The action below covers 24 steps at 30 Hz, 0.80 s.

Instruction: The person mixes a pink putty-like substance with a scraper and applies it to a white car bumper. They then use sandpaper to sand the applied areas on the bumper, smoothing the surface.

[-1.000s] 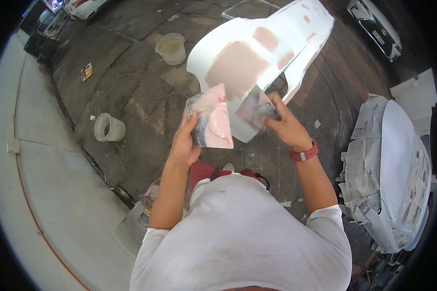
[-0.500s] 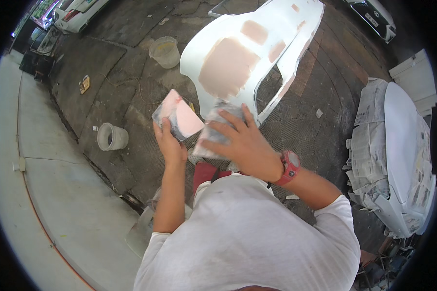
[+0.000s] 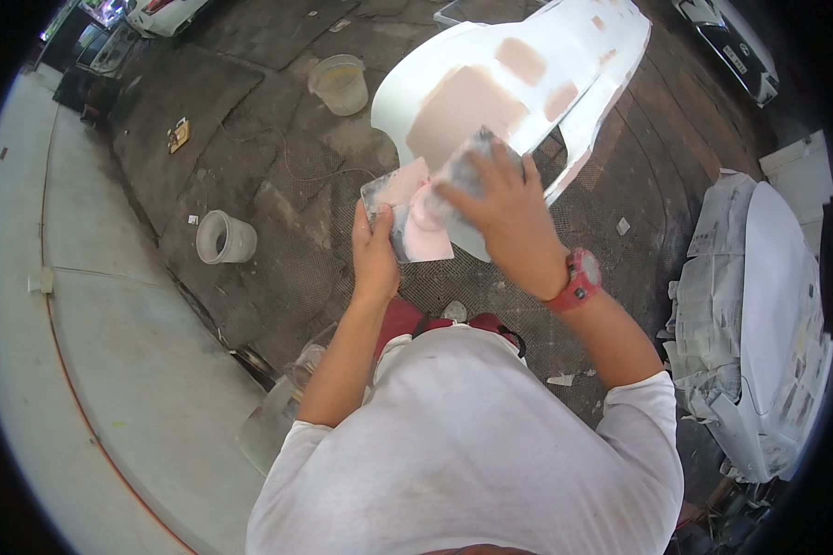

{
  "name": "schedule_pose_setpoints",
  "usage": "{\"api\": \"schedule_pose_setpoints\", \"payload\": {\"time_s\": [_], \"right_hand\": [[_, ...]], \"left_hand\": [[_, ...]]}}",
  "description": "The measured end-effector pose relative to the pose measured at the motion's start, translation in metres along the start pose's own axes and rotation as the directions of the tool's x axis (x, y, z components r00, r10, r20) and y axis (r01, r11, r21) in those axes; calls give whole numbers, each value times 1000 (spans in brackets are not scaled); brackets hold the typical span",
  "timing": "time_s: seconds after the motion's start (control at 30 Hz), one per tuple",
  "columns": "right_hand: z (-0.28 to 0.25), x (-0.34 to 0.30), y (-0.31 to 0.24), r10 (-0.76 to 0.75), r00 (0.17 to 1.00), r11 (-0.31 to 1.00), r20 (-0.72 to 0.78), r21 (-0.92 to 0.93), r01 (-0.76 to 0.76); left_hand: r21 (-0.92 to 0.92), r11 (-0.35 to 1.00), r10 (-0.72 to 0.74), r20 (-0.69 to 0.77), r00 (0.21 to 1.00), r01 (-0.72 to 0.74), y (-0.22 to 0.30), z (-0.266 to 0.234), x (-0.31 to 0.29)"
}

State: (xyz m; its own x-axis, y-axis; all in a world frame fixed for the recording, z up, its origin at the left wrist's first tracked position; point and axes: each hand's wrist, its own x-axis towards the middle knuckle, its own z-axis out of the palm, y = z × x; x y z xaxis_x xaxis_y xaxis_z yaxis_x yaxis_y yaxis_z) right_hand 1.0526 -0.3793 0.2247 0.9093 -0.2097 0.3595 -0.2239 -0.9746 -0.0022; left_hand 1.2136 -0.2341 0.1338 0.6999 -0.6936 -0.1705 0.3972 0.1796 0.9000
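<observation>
Your left hand (image 3: 375,254) grips the pink-smeared board (image 3: 407,217) — your right hand (image 3: 500,208), fingers closed on the scraper (image 3: 467,171), works the filler; next, likely carry it to the bumper (image 3: 491,74).

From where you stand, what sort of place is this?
Probably a car body repair yard: a white bumper patched with tan filler lies on the floor, another white panel is wrapped in newspaper, and parked cars line the edge.

White short-sleeved T-shirt (image 3: 472,444), faintly smudged, sleeves ending above elbows. Red wristband with watch (image 3: 576,280) on right wrist. Red trousers (image 3: 407,319) showing below shirt hem. Forearms bare, no gloves.
</observation>
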Motion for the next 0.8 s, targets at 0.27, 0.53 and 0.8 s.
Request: {"api": "schedule_pose_setpoints", "payload": {"time_s": [0.27, 0.53, 0.8], "right_hand": [[-21, 8, -38, 175, 941, 593, 290, 732, -336], [30, 27, -9, 262, 961, 944, 87, 185, -274], [72, 97, -101, 77, 965, 976, 252, 181, -125]], "left_hand": [[-238, 971, -33, -78, 996, 14, 15, -7, 12], [75, 987, -149, 120, 982, 140, 36, -40, 25], [242, 962, 144, -66, 987, -124, 51, -106, 108]]}}
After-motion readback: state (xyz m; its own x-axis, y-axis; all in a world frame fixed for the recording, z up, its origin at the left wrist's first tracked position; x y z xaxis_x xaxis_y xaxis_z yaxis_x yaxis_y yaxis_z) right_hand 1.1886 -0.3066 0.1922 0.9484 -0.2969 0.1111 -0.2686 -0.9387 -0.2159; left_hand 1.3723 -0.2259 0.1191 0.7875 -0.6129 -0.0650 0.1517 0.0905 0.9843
